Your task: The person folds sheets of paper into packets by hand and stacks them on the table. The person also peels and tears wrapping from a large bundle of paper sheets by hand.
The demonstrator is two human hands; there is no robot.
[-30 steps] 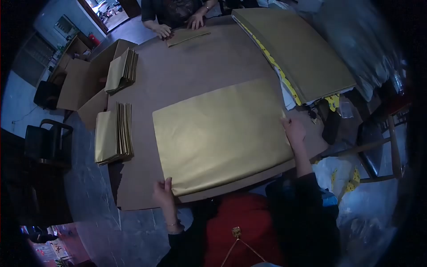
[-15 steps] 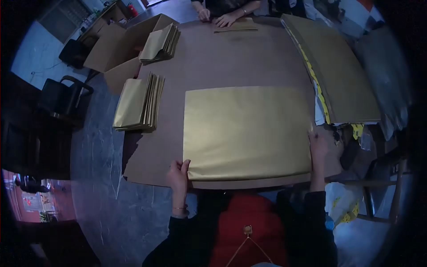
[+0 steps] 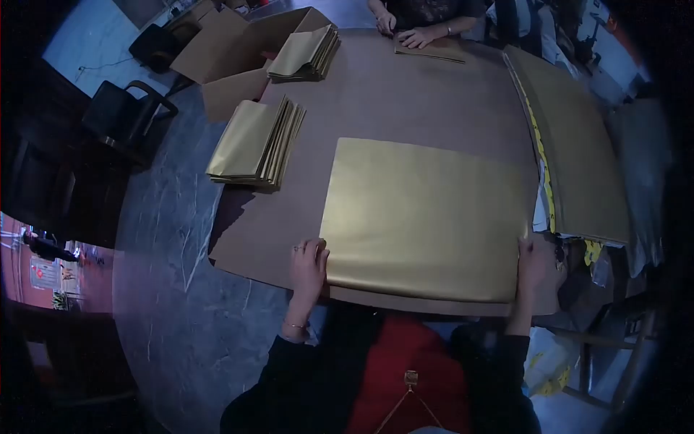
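Note:
A large gold paper sheet lies across the near part of the brown-covered table. Its near edge curves over in a rounded bend. At the near left corner, my left hand is closed, its fingers curled on the paper's edge. My right hand grips the right side edge near the near right corner; part of its fingers is hard to make out in the dim light.
Two stacks of folded gold paper, a nearer one and a farther one, stand along the left side. Beyond them is an open cardboard box. A thick pile of large brown sheets lies on the right. Across the table, a co-worker's hands press folded paper.
The view has turned, so the table's things appear shifted. My left hand has its fingers more curled over the sheet's left edge, and the near edge looks more rounded.

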